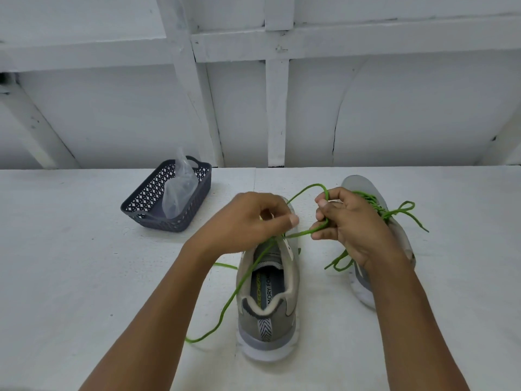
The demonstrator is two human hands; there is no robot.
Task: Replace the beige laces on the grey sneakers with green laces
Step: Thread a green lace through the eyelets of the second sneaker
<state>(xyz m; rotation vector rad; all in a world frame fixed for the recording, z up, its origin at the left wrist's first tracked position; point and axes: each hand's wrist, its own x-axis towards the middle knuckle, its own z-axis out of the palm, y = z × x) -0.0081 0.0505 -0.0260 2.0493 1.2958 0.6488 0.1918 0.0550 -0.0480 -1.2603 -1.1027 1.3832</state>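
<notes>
one grey sneaker [267, 320] upright | left hand [248, 218] pinches green lace [298, 234] | right hand [349, 221] grips its loop

My near sneaker [267, 300]: grey, white sole, upright, heel toward me. Its green lace [239, 286] comes up from top eyelets above tongue; I pinch loop in right hand [349, 224], strand in left hand [251, 218]; loose end trails past heel's left side. Right of near sneaker, second sneaker [363, 187]: grey, toe away, green bow [394, 211] tied, ends loose.
</notes>
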